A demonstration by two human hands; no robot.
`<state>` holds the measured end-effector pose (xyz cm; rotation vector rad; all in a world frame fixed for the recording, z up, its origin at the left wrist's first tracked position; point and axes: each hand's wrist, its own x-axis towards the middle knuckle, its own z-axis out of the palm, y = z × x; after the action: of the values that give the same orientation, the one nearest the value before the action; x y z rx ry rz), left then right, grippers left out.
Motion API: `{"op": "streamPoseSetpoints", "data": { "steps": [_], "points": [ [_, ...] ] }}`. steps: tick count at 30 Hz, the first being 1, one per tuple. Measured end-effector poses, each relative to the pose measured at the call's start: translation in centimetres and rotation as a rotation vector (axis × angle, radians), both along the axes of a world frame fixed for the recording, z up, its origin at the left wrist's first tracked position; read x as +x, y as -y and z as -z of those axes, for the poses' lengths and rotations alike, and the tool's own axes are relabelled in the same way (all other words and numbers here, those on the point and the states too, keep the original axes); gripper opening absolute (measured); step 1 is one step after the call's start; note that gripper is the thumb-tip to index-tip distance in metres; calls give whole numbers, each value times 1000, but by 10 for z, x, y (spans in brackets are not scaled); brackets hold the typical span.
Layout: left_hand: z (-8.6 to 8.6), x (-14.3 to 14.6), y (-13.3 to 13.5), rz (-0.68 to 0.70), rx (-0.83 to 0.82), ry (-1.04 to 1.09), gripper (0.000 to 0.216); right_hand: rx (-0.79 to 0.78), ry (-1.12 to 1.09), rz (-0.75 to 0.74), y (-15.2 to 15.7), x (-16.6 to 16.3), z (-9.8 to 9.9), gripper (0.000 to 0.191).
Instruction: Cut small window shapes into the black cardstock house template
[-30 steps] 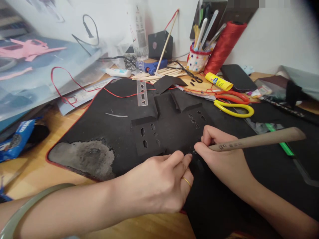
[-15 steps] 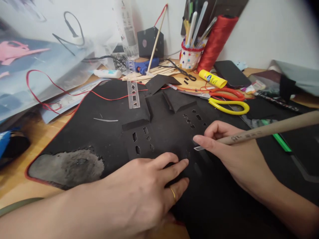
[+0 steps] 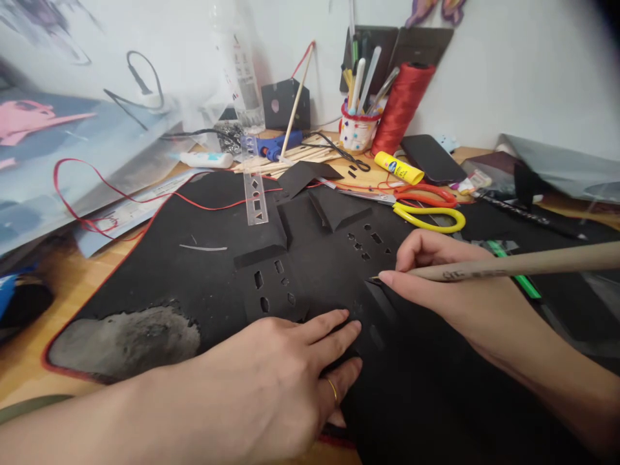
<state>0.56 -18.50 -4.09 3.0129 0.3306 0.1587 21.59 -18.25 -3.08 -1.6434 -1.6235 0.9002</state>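
Observation:
A black card cut-out (image 3: pixel 322 261) with folded flaps and small cut shapes, a star among them, lies on a dark mat. My left hand (image 3: pixel 285 371) rests palm down on its near part, fingers extended and a little apart, a gold ring on one. Above the card's right side, my right hand (image 3: pixel 436 274) pinches a craft knife (image 3: pixel 523 261) with a long beige handle, held like a pen. Its small blade points left, at the card near a flap edge below the right-hand holes. Whether the tip touches, I cannot tell.
A clear stencil ruler (image 3: pixel 256 200) lies beyond the card, with scissors (image 3: pixel 431 218) and a yellow glue stick (image 3: pixel 398 168) to the right. Behind stand a pen cup (image 3: pixel 358 132), a red thread spool (image 3: pixel 404 106) and a plastic bottle (image 3: pixel 245 90). A green cutter (image 3: pixel 527 284) lies behind my right hand.
The view has tilted up slightly. My right hand has moved the knife blade a little farther away across the card, and its handle lies flatter. My left hand stays on the card.

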Motion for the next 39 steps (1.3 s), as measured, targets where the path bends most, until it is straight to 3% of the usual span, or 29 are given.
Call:
{"op": "streamPoseSetpoints", "data": {
  "steps": [6, 12, 15, 19, 24, 33, 39],
  "points": [
    [1, 3, -2, 105, 92, -13, 34, -68, -66, -1, -7, 3, 8, 20],
    [18, 22, 4, 8, 343, 71, 33, -52, 14, -78, -17, 2, -1, 17],
    [19, 30, 5, -47, 337, 110, 30, -66, 15, -153, -23, -2, -2, 17],
    [19, 30, 5, -109, 306, 65, 33, -69, -13, -206, -30, -6, 11, 18],
    [20, 29, 2, -75, 315, 61, 36, -58, -4, -211, -28, -3, 28, 23],
    [20, 27, 5, -73, 310, 83, 36, -113, 134, -254, -31, -3, 19, 24],
    [22, 29, 4, -128, 318, 94, 35, -33, 149, -273, -30, -1, 27, 24]
  ]
}}
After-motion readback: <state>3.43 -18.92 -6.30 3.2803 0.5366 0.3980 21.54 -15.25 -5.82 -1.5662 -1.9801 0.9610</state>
